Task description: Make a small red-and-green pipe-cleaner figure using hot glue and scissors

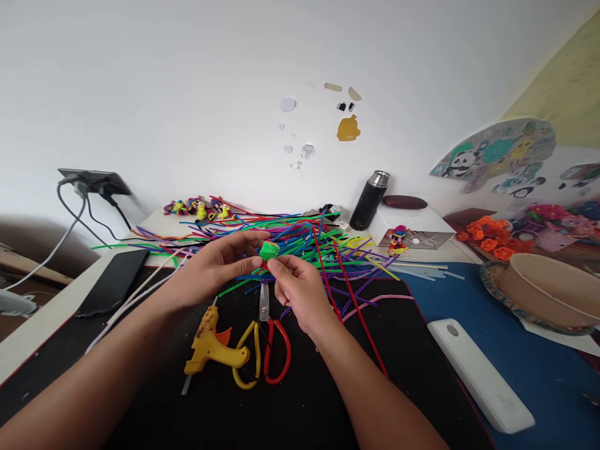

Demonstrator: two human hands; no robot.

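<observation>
Above the black mat [309,419], we find a small green chenille piece [270,250] raised between both hands. The left hand [224,265] grips it narrowly at its left edge; the right hand [300,289] pinches its lower side, where a trace of red shows. We judge the piece already shaped into a compact block, with assembly incomplete: we see it joined to no figure. Whether glue has been applied, we cannot tell. The yellow glue gun [210,347] and scissors [264,310] lie unheld, many pipe cleaners [293,237] remain loose, and colourful chenille figures [200,209] sit at the rear left.
</observation>
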